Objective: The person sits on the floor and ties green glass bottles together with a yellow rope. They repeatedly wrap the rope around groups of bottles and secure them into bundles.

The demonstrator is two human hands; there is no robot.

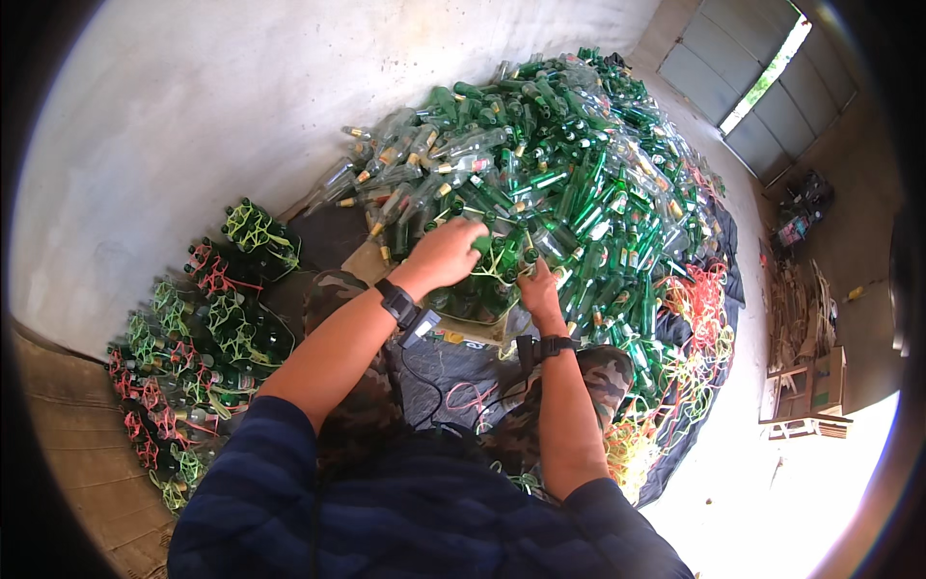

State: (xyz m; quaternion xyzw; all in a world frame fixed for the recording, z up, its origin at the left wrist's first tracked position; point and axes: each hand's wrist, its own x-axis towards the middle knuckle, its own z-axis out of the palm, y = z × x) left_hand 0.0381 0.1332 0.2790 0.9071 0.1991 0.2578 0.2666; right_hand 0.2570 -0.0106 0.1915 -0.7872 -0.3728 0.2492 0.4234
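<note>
A group of green glass bottles (pixel 466 300) stands packed in a low open box (pixel 474 327) between my knees. Yellow-green plastic twine (pixel 499 269) crosses around the bottle necks. Over the left side of the group, my left hand (pixel 450 250) has its fingers curled beside a green bottle; what lies inside them is hidden. My right hand (pixel 540 291) is at the group's right edge, thumb and fingers pinching the twine next to a bottle neck (pixel 532 255).
A large heap of loose green and clear bottles (pixel 550 137) rises ahead against the white wall (pixel 217 94). Tied bottle bundles (pixel 210 340) stand at left. Loose red and yellow twine (pixel 698 311) lies at right on dark sheeting (pixel 669 463). Metal doors (pixel 731 65) stand far right.
</note>
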